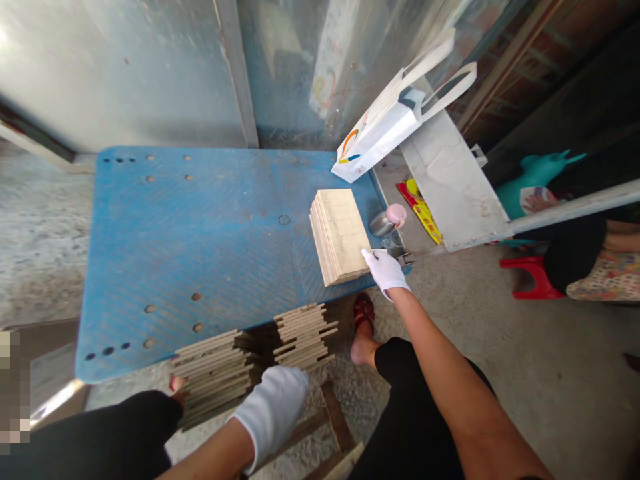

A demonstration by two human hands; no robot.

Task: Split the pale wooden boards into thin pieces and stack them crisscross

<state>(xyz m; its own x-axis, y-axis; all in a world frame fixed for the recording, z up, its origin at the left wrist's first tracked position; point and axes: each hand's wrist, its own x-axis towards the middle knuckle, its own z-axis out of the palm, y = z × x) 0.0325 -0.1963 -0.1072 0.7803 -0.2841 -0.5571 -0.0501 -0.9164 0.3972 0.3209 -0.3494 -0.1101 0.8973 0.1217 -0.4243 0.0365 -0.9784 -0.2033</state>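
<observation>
A stack of thin pale wooden boards [345, 230] lies near the right end of the blue table [240, 233]. My right hand [387, 270], in a white glove, grips the near right corner of this stack, thumb against the top board and the other fingers partly hidden at the side. My left hand [277, 410], also gloved in white, hangs below the table's front edge, close to two piles of wooden slats or boards seen edge-on, one on the left [215, 380] and one on the right [303, 333]. Its fingers point away and are hidden behind the back of the hand.
A white paper bag [380, 137] stands at the table's back right corner. Near the stack are a steel flask with a pink lid [385, 221] and a clear glass [394, 243]. A red-yellow packet [423, 213] lies beyond. Someone sits by a red stool [530, 279] at right.
</observation>
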